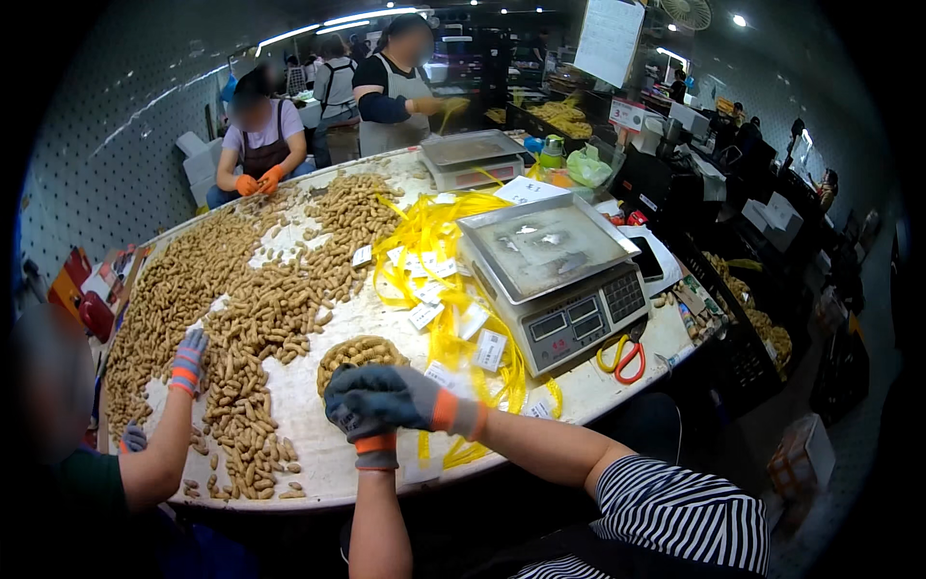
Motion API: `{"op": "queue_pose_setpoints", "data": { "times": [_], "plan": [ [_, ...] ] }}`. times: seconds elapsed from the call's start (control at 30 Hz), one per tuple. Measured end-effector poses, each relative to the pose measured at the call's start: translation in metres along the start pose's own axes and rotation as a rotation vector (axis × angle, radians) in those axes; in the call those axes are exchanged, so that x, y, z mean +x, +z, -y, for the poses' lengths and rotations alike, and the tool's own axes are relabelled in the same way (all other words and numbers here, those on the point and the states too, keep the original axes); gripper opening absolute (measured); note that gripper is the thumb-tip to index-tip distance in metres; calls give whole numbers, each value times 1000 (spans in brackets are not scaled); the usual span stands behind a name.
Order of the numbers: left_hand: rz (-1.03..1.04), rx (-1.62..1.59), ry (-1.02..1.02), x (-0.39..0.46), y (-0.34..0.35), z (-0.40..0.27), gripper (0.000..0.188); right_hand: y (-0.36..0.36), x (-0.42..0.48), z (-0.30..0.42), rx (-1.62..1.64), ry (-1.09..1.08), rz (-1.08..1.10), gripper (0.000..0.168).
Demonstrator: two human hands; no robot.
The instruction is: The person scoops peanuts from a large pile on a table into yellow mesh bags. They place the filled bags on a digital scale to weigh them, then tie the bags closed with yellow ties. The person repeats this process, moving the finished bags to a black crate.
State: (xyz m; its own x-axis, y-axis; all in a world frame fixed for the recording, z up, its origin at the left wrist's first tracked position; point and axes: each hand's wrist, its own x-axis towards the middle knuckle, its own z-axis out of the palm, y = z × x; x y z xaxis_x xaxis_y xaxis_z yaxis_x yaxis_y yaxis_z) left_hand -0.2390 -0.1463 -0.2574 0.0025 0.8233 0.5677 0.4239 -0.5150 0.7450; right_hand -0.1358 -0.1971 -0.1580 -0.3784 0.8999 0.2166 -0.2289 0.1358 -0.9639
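My left hand (356,412), in a grey-blue glove with an orange cuff, is closed at the gathered end of a filled net bag of peanuts (362,351). My right hand (405,399), gloved alike, overlaps it from the right, its fingers bent over the same place. The fingertips and the bag's neck are hidden between the gloves. Yellow net bags with white printed tags (427,239) lie in a heap beyond and to the right of my hands. Loose peanuts (268,311) are piled to the left. A digital scale (550,246) with a metal pan stands at the right.
Scissors (621,358) with yellow and red handles lie by the scale. A co-worker's gloved hand (189,358) rests at the peanut pile on the left. Two people work at the far side, near a second scale (474,155). Black crates (745,318) stand beyond the table's right edge.
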Motion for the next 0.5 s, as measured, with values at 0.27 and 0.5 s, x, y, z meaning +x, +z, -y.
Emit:
{"op": "queue_pose_setpoints", "data": {
  "times": [0.27,0.5],
  "plan": [
    [-17,-253,26,-3,16,7,12,-10,9,-25,-549,-224,-112,32],
    [-89,-454,-132,2,12,-2,10,2,1,-7,-278,37,-48,29]
  ]
}}
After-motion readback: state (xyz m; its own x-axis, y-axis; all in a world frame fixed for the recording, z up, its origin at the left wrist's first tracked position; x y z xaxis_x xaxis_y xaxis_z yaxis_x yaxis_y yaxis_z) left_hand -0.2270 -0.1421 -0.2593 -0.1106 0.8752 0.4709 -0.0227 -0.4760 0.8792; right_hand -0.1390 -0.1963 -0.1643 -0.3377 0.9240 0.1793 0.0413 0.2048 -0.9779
